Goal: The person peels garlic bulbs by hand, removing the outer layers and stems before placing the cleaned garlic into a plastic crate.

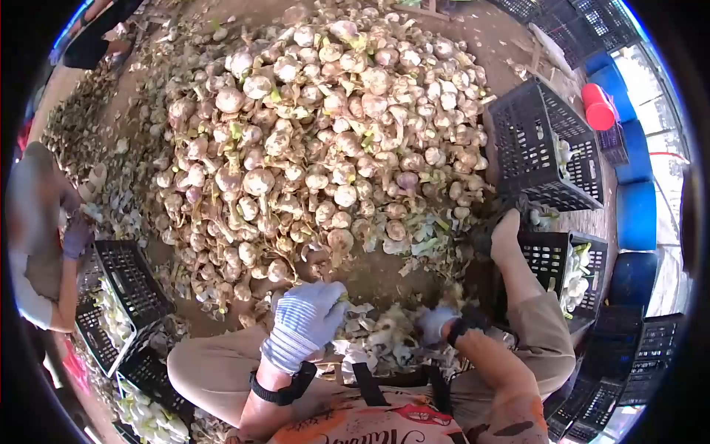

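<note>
Bulbs of whitish, purple-tinged garlic with papery skins and dry stems (pixel 318 133) lie in a broad heap on the brown ground, directly in front of the seated person. Each should handle as a light, firm, rounded thing, its outer skin brittle and apt to flake, its stem stiffer and probably dry. The round body would give the surest hold, with fingertips around its widest part; the stem would serve for a pinch, though loose skin could slip.

The left hand, in a white knitted glove with blue stripes (pixel 305 318), is raised between the knees at the heap's near edge, back upward, wrist bent inward and fingers curled toward the right. Something small and yellowish shows at its fingertips, but whether it is gripped cannot be told. The right hand, in a pale glove (pixel 436 325), reaches low into loose, off-white husks and peelings (pixel 392 340), its forearm slanting in from the right; it is blurred, so neither its opening nor its contents can be told.

Slatted black plastic crates stand on both sides, one at the left (pixel 138 277) and one at the right (pixel 543 248), both holding pale pieces. Beyond the left one is a co-worker's gloved hand (pixel 76 238).
</note>
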{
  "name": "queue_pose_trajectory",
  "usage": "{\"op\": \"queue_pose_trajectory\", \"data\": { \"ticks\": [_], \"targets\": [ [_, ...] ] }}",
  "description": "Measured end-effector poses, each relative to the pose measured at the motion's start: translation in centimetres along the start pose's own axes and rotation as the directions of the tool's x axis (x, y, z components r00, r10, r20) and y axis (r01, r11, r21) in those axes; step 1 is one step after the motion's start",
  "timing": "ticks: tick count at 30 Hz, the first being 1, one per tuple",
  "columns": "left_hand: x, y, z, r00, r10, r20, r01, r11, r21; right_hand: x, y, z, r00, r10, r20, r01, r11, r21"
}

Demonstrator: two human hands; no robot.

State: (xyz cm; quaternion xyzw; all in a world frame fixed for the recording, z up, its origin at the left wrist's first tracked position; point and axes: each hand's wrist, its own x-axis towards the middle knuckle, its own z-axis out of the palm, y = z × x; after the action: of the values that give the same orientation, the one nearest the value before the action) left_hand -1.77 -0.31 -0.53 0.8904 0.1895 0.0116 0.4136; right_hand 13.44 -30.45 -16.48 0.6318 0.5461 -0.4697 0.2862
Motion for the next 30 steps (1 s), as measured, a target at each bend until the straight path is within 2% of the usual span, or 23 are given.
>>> {"op": "queue_pose_trajectory", "data": {
  "ticks": [1,3,4,5,6,7,9,10,12,13,15,16,17,19,21,22,23,25,26,27,28,29,30],
  "targets": [
    [0.0,-0.1,0.0,1.000,0.006,0.002,-0.006,1.000,0.004,-2.1,-2.1,-6.9,0.969,0.246,0.003,-0.246,0.967,0.062],
    [0.2,-0.7,0.2,0.994,-0.053,0.098,0.045,0.995,0.086,1.1,-1.8,-9.7,0.903,0.392,-0.175,-0.400,0.916,-0.013],
    [0.1,-0.8,0.3,0.999,-0.022,0.037,0.019,0.997,0.073,2.4,-1.0,-11.1,0.842,0.414,-0.345,-0.358,0.908,0.216],
    [0.3,-0.8,0.3,0.999,-0.022,0.036,0.019,0.997,0.080,3.0,-0.8,-13.0,0.772,0.483,-0.413,-0.317,0.856,0.409],
    [0.6,-0.7,0.4,0.998,-0.039,0.043,0.036,0.996,0.079,4.4,0.2,-14.2,0.731,0.536,-0.422,-0.238,0.780,0.579],
    [0.8,-0.6,0.6,0.997,-0.056,0.048,0.053,0.996,0.078,5.7,1.1,-15.1,0.732,0.532,-0.425,-0.231,0.781,0.580],
    [1.2,-0.5,0.9,0.997,-0.057,0.051,0.052,0.995,0.082,7.3,2.1,-16.9,0.656,0.706,-0.267,-0.260,0.544,0.798],
    [1.4,-0.4,1.1,0.997,-0.056,0.054,0.052,0.996,0.077,8.1,2.5,-16.9,0.659,0.702,-0.272,-0.252,0.546,0.799],
    [1.6,-0.8,1.7,0.998,-0.045,0.050,0.042,0.997,0.058,9.8,3.3,-16.4,0.583,0.796,-0.161,-0.275,0.379,0.883],
    [1.7,-1.0,2.3,0.997,-0.048,0.056,0.045,0.997,0.062,10.3,3.5,-15.7,0.588,0.794,-0.156,-0.273,0.376,0.886],
    [2.0,-1.5,3.5,0.999,-0.044,-0.017,0.043,0.998,-0.034,9.4,3.2,-15.1,0.594,0.742,-0.311,0.058,0.346,0.936],
    [2.1,-1.9,4.4,0.994,-0.111,0.018,0.112,0.991,-0.076,8.1,2.6,-15.1,0.619,0.702,-0.351,0.210,0.283,0.936],
    [2.3,-2.1,5.4,0.994,-0.109,0.013,0.109,0.991,-0.073,5.7,1.0,-15.9,0.617,0.701,-0.357,0.214,0.286,0.934],
    [2.5,-2.0,7.4,0.976,-0.184,-0.115,0.131,0.923,-0.362,1.5,-2.8,-17.0,0.472,0.652,-0.594,0.456,0.396,0.797],
    [3.4,-1.4,7.7,0.959,-0.284,-0.010,0.220,0.765,-0.606,-0.9,-6.1,-17.0,0.342,0.602,-0.722,0.479,0.549,0.685],
    [3.2,0.0,6.9,0.937,-0.348,0.018,0.243,0.616,-0.750,0.0,-7.1,-15.7,0.189,0.537,-0.822,0.500,0.668,0.551],
    [3.4,-0.2,6.7,0.962,-0.274,-0.006,0.182,0.654,-0.734,-1.2,-8.2,-16.4,0.100,0.474,-0.875,0.550,0.707,0.445],
    [2.6,-0.3,6.0,0.911,-0.407,0.067,0.269,0.464,-0.844,-3.5,-9.3,-17.0,0.186,0.477,-0.859,0.752,0.494,0.437],
    [2.4,-0.6,6.0,0.917,-0.399,-0.014,0.187,0.461,-0.867,-3.8,-9.1,-17.0,0.391,0.619,-0.681,0.864,0.008,0.503],
    [2.0,-0.7,6.0,0.921,-0.390,-0.020,0.178,0.466,-0.867,-4.4,-8.7,-17.1,0.627,0.605,-0.490,0.779,-0.476,0.408],
    [1.6,-0.7,6.0,0.944,-0.316,-0.093,0.107,0.562,-0.820,-5.5,-7.7,-17.0,0.674,0.588,-0.447,0.686,-0.273,0.674],
    [1.4,-0.4,6.0,0.960,-0.233,-0.157,0.033,0.647,-0.762,-5.1,-7.4,-17.0,0.665,0.594,-0.452,0.693,-0.266,0.670],
    [1.3,1.1,5.0,0.946,-0.095,-0.311,-0.062,0.885,-0.461,-4.1,-7.2,-16.8,0.654,0.594,-0.469,0.689,-0.212,0.693]
  ]
}}
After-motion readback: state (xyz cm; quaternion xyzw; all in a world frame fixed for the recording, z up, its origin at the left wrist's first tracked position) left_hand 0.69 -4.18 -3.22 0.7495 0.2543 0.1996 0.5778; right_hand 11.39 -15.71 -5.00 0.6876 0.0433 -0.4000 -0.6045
